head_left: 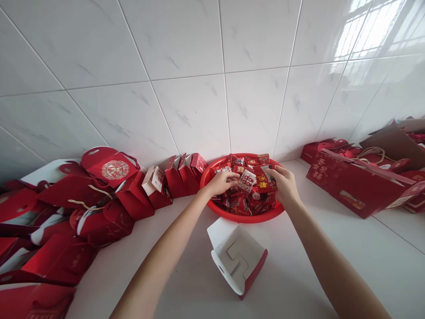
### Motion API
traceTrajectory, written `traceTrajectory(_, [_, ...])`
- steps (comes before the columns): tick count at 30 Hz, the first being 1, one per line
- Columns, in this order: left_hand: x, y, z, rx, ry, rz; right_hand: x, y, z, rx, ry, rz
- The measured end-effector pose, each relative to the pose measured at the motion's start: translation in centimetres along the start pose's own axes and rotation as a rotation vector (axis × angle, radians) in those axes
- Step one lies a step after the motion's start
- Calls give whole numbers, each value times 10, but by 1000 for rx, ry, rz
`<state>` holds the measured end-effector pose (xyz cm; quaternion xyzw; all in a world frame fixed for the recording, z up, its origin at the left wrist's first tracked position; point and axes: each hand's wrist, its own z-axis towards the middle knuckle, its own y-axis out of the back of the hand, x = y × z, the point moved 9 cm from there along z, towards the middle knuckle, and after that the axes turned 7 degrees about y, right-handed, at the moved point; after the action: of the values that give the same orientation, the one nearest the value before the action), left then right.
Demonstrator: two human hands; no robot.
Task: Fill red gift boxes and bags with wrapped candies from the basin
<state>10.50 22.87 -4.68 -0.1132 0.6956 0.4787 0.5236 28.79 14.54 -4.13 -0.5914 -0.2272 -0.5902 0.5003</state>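
Note:
A red plastic basin (239, 218) stands against the tiled wall, filled with small wrapped packets, mostly red. My left hand (224, 181) reaches over its left side, fingers pinched together at the edge of a white packet with red print (247, 180). At the right side, my right hand (284, 182) grips the dark corner of a red packet with gold lettering (264, 179) between thumb and fingers. In front of the basin, between my forearms, sits an open carton (245, 250), white inside and red outside, with its flaps spread and nothing in it.
Many red gift boxes crowd the left, some with rope handles, including one with a round white emblem (114, 169). A few narrow boxes (179, 175) line the wall beside the basin. To the right lie a large red paper bag (355, 188) and more red packaging.

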Motion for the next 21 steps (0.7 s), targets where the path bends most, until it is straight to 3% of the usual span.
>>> traceTrajectory(3, [0,13,-1,-150,9,26,-1,-1,-1,8,-21,24])
traceTrajectory(7, [-5,19,-4,-245,42,345,0,-1,-2,10,-26,32])
traceTrajectory(11, [-4,15,-7,-202,112,539,2,-2,-3,21,-4,-7])
traceTrajectory(21, [2,-1,-9,-32,124,540,3,-5,-6,20,-50,39])
